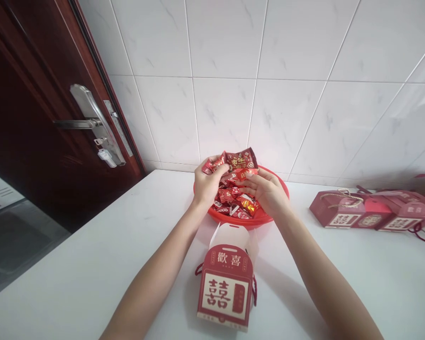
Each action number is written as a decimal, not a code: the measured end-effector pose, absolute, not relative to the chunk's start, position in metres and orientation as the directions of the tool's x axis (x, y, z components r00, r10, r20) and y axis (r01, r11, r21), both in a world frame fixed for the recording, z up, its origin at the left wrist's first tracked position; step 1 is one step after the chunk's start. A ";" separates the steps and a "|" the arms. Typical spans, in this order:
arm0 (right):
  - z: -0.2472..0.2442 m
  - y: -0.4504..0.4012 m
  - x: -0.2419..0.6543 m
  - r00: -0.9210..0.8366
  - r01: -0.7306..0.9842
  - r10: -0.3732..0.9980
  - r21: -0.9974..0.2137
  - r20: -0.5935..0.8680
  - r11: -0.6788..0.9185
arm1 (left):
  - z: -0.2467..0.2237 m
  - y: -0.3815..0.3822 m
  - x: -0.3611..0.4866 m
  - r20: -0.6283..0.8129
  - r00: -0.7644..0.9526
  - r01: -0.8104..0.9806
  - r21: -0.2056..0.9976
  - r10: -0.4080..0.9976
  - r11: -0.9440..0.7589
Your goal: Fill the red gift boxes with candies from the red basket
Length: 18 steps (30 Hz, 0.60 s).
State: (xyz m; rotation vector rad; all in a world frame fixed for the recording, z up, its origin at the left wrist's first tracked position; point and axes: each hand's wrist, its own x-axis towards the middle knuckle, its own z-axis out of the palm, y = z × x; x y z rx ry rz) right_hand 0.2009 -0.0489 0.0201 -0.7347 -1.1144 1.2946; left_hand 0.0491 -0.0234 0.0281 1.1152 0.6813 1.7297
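Both my hands are over a red plastic basket (283,191) full of wrapped candies (230,194). My left hand (207,182) is closed on several wrapped sweets, among them a dark red packet (241,159) with gold print that sticks out past the thumb. From the other side, my right hand (269,192) has its fingers closed at a shiny red wrapped candy (247,175). In front of the basket stands a red and white gift box (225,283) with its top flaps up and dark red cords at its sides. Its inside is hidden.
On the right of the white table (127,241), several closed red gift boxes (340,212) with cord handles stand in a row. A white tiled wall (223,113) rises behind the table. At the left is a dark wooden door (31,94) with keys in its lock.
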 end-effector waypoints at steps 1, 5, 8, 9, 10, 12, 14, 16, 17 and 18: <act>0.024 -0.052 0.201 -0.094 -0.382 0.966 -0.905 0.240 0.188 | 0.032 -0.024 0.046 0.375 -0.173 -0.415 0.811 0.911 -0.413; 0.038 -0.066 0.203 -0.133 -0.396 0.935 -0.883 0.328 0.253 | 0.047 -0.025 0.032 0.374 -0.221 -0.404 0.805 0.901 -0.434; 0.046 -0.076 0.204 -0.130 -0.369 0.916 -0.876 0.379 0.310 | 0.055 -0.030 0.024 0.402 -0.218 -0.337 0.824 0.889 -0.456; 0.049 -0.079 0.204 -0.129 -0.363 0.911 -0.874 0.391 0.324 | 0.056 -0.034 0.023 0.417 -0.196 -0.309 0.833 0.888 -0.459; 0.050 -0.081 0.203 -0.128 -0.359 0.906 -0.871 0.403 0.337 | 0.058 -0.037 0.023 0.433 -0.162 -0.284 0.840 0.887 -0.462; 0.053 -0.085 0.203 -0.129 -0.353 0.895 -0.863 0.427 0.361 | 0.060 -0.045 0.024 0.469 -0.077 -0.248 0.845 0.880 -0.473; 0.053 -0.087 0.204 -0.125 -0.343 0.889 -0.860 0.441 0.378 | 0.061 -0.052 0.025 0.502 -0.010 -0.225 0.842 0.865 -0.491; 0.052 -0.088 0.205 -0.093 -0.320 0.883 -0.854 0.460 0.411 | 0.061 -0.056 0.026 0.520 0.025 -0.214 0.837 0.854 -0.503; 0.052 -0.088 0.205 -0.067 -0.308 0.878 -0.847 0.475 0.434 | 0.061 -0.057 0.026 0.522 0.039 -0.213 0.837 0.852 -0.504; 0.051 -0.088 0.206 -0.039 -0.300 0.870 -0.837 0.491 0.459 | 0.061 -0.058 0.026 0.521 0.053 -0.217 0.839 0.852 -0.499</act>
